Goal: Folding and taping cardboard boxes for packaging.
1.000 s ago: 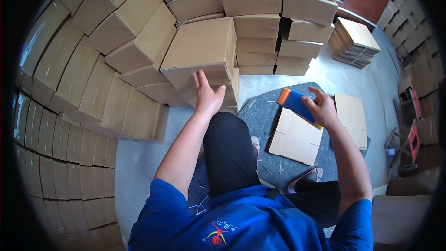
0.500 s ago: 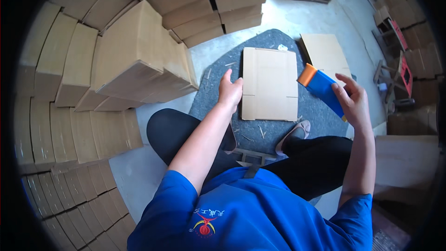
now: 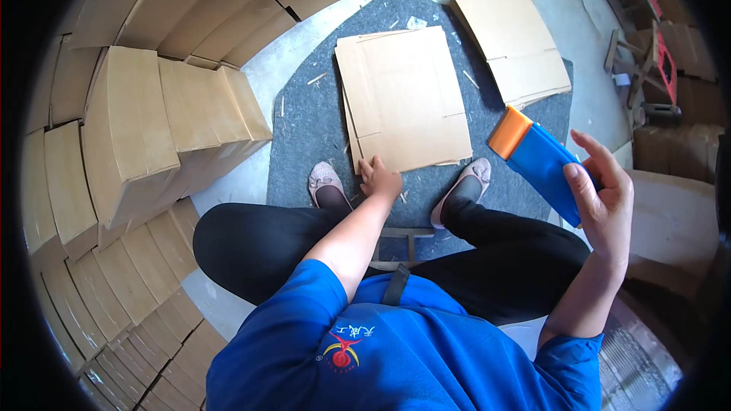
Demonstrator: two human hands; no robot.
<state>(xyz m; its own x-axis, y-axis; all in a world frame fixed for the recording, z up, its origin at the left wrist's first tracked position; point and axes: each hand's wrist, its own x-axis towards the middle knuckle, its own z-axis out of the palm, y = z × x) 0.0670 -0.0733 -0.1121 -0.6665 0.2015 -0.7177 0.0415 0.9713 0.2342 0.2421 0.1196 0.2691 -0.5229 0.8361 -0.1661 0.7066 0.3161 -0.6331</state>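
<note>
A stack of flat cardboard pieces (image 3: 407, 99) lies on the dark mat before me, its sheets slightly out of line with one another. At its near left corner my left hand (image 3: 378, 180) touches the cardboard, fingers stretched out and a little apart. To the right, my right hand (image 3: 605, 202) is closed around the lower end of a flat blue tool (image 3: 542, 171) with a broad orange end (image 3: 509, 133). The tool is tilted up and left, apart from the cardboard; its exact kind is not clear.
A second pile of flat cardboard (image 3: 518, 42) lies at the mat's far right edge. Cardboard boxes (image 3: 137, 137) are stacked high along the left. Wooden frames with red parts (image 3: 661, 65) stand far right. My feet (image 3: 324, 179) flank the mat's near side, with scraps about.
My left hand has gone from beside the stack's left edge to its near edge. The right hand still holds the blue tool, now lower in view. The whole view has shifted.
</note>
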